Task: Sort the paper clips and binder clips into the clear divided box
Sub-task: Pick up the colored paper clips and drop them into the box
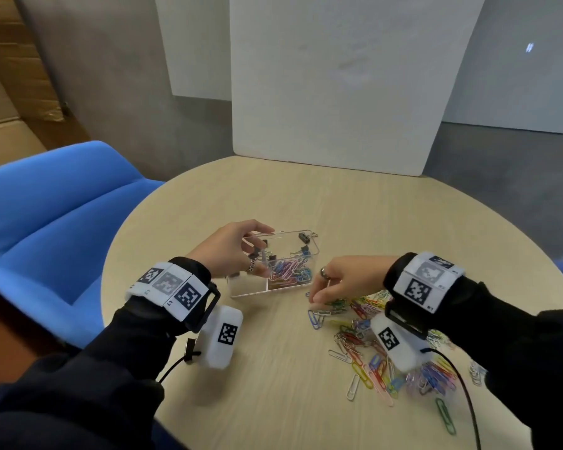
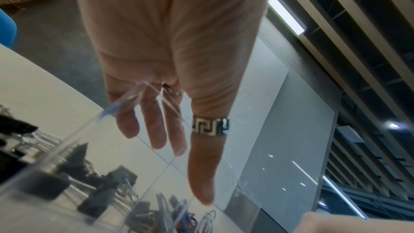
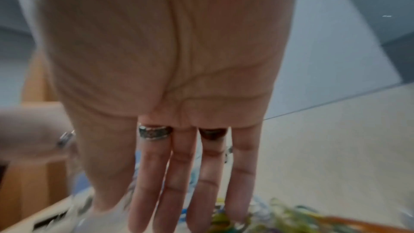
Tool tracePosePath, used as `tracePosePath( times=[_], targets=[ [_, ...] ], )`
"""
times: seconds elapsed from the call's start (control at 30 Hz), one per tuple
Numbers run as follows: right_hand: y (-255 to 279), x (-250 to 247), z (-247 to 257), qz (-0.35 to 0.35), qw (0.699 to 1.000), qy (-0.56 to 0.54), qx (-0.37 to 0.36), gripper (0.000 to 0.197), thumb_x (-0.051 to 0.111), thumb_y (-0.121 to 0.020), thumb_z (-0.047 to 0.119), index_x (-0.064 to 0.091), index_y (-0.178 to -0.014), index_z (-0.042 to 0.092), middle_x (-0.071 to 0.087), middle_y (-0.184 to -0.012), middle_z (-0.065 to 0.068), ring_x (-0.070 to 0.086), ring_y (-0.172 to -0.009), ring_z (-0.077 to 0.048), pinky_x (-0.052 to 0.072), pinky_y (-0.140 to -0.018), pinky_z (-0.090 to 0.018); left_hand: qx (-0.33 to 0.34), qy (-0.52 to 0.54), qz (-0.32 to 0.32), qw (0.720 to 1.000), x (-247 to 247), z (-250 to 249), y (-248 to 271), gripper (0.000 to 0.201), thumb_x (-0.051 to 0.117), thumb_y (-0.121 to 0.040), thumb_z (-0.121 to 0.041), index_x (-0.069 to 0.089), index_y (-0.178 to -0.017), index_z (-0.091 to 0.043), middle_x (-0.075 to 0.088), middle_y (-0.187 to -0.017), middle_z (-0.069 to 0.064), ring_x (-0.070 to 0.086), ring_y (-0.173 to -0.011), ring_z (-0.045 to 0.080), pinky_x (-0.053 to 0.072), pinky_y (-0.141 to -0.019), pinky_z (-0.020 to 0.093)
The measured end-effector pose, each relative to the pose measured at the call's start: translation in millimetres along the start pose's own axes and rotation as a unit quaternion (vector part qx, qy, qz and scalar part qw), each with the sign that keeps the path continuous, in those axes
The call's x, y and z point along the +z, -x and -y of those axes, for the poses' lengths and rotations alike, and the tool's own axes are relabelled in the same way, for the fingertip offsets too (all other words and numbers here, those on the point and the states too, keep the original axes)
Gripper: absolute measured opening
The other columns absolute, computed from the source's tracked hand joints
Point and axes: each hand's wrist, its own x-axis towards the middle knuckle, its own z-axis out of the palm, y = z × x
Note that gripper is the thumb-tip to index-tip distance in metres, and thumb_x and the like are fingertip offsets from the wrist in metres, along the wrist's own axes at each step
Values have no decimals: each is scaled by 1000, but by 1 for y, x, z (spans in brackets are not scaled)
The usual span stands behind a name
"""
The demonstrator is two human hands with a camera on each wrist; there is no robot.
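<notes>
The clear divided box (image 1: pixel 273 264) stood mid-desk (image 1: pixel 338 203), holding binder clips (image 1: pixel 303 237) behind and paper clips (image 1: pixel 290 271) in front. The left hand (image 1: pixel 231 248) gripped its left wall. The right hand (image 1: pixel 342 280), fingers extended, touched the loose paper clip pile (image 1: pixel 387 352) beside it.

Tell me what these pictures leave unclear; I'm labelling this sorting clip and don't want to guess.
- Head view: the right hand covers whatever its fingertips touch in the paper clip pile.
- Right wrist view: motion blur smears the clips.
- Head view: the left hand hides the clear divided box's left side.
- Left wrist view: binder clips are blurred, uncountable.
</notes>
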Motion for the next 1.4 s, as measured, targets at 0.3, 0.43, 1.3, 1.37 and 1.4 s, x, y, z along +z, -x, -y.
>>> tracePosePath(
  times=[0.3, 0.43, 1.3, 1.37, 1.4],
  targets=[
    [41, -18, -97, -189, 927, 9, 325, 50, 40, -98, 30, 36, -140, 4, 38, -147, -13, 38, -134, -26, 30, -107, -31, 2, 4, -3, 1000, 0, -1, 0, 68, 85, -64, -19, 52, -122, -33, 61, -102, -9, 57, -95, 8, 50, -68, 22],
    [51, -4, -103, -108, 915, 65, 383, 33, 36, -99, 28, 56, -112, 6, 57, -116, -15, 53, -109, -26, 41, -85, -26, 2, 1, -2, 1000, 1, -1, 0, 69, 85, -64, -19, 52, -123, -33, 61, -101, -10, 57, -95, 8, 51, -70, 24],
    [24, 19, -45, -71, 983, -56, 160, 51, 81, -67, 34, 53, -108, 23, 56, -104, -2, 51, -79, -8, 42, -69, -24, 6, -12, -4, 1000, 1, 1, 0, 69, 84, -64, -23, 51, -123, -33, 61, -105, -8, 57, -98, 10, 47, -79, 24],
    [20, 20, -45, -87, 983, -55, 153, 47, 80, -70, 30, 57, -110, 20, 54, -97, 4, 48, -73, -3, 39, -63, -17, 5, -11, -4, 1000, 1, 1, 0, 68, 85, -64, -23, 51, -122, -34, 61, -106, -8, 57, -97, 10, 47, -78, 24],
    [19, 19, -46, -95, 982, -52, 154, 47, 79, -71, 30, 58, -112, 19, 54, -95, 5, 49, -74, -4, 39, -62, -15, 5, -9, -4, 1000, 1, 1, 0, 68, 85, -63, -23, 51, -122, -34, 61, -106, -8, 56, -97, 10, 47, -79, 25]
  ],
)
